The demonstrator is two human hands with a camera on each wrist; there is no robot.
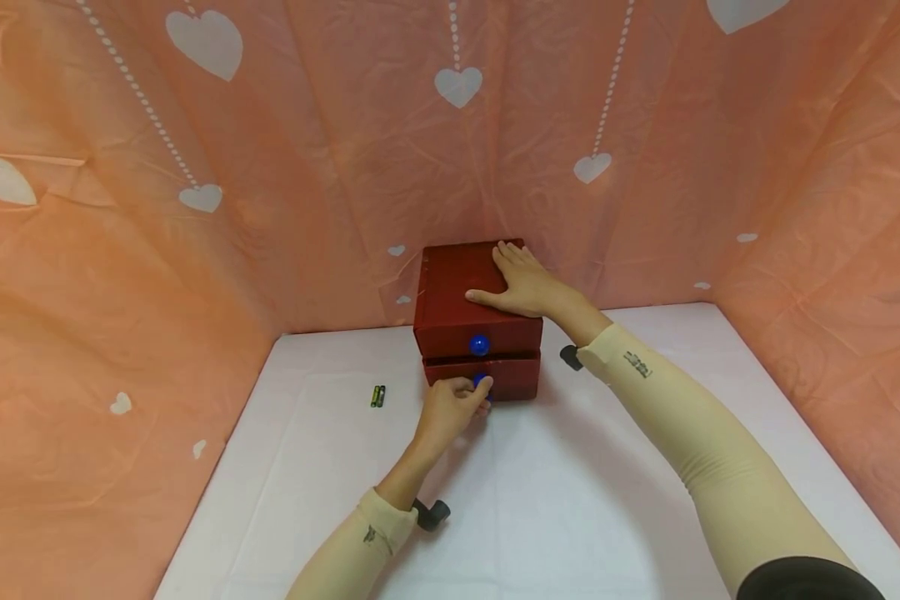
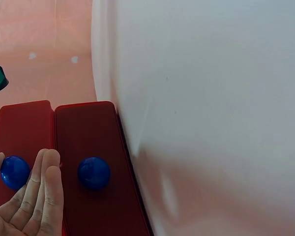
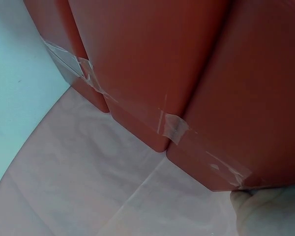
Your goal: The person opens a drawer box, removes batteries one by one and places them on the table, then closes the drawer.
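A red drawer box (image 1: 453, 279) stands at the back of the table. My left hand (image 1: 450, 410) pinches a blue knob (image 2: 14, 173) between thumb and fingers. In the left wrist view, another red drawer front with its own blue knob (image 2: 94, 173) lies nearer the table; the head view does not show it. The drawer above has a free blue knob (image 1: 479, 345), and a dark gap shows beneath that drawer. My right hand (image 1: 528, 285) rests on the box's top, fingers straight and spread. Clear tape (image 3: 176, 129) sticks across the box's tiers.
Two small green-and-black batteries (image 1: 377, 396) lie side by side on the white tabletop (image 1: 570, 500), left of the box. An orange cloth (image 1: 345, 167) with white hearts hangs close behind the box and along both sides.
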